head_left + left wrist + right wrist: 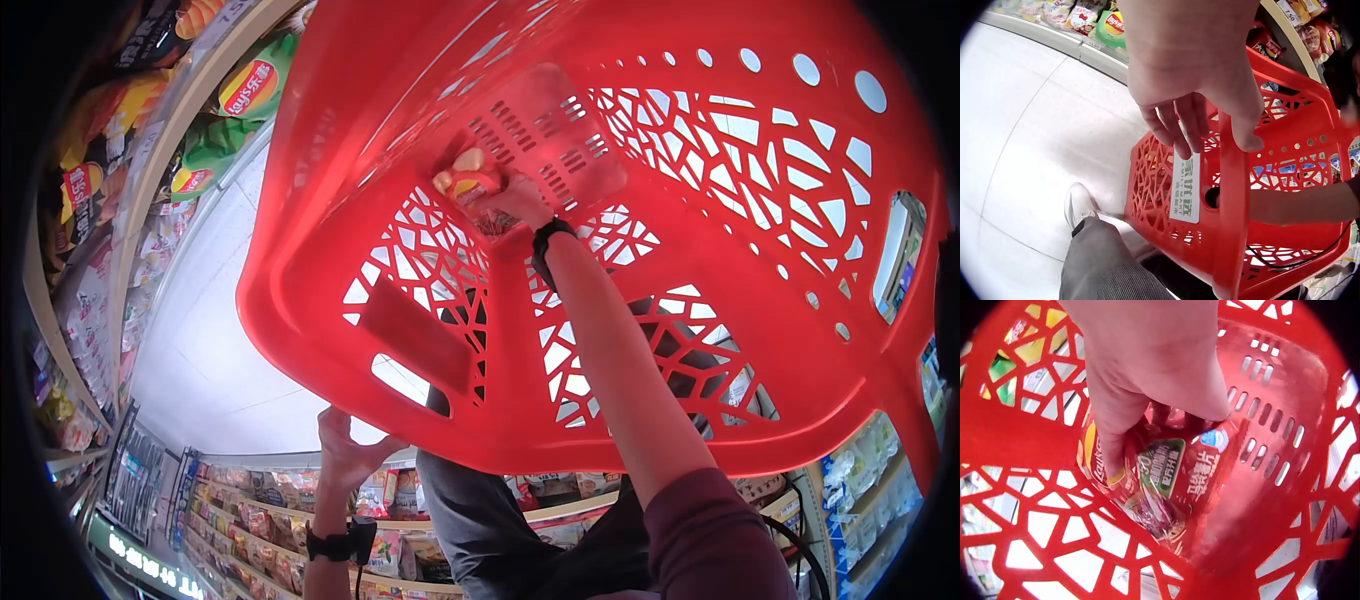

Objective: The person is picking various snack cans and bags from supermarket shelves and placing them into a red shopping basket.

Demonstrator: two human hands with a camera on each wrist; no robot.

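Note:
The large red shopping basket fills most of the head view, its walls cut in a web pattern. Deep inside, near its floor, my right hand grips a red Lay's potato chip bag. In the right wrist view the thumb lies on the bag's front, and the other fingers go behind its top edge, partly hidden. My left hand is at the near left rim, thumb and fingers spread in a loose C. White floor shows between that hand and the rim in the head view.
Shelves at the left carry green Lay's bags and other snack packs. More snack shelves run behind my legs. My grey-trousered leg and white shoe stand beside the basket on white tiles. A black cable hangs by the right arm.

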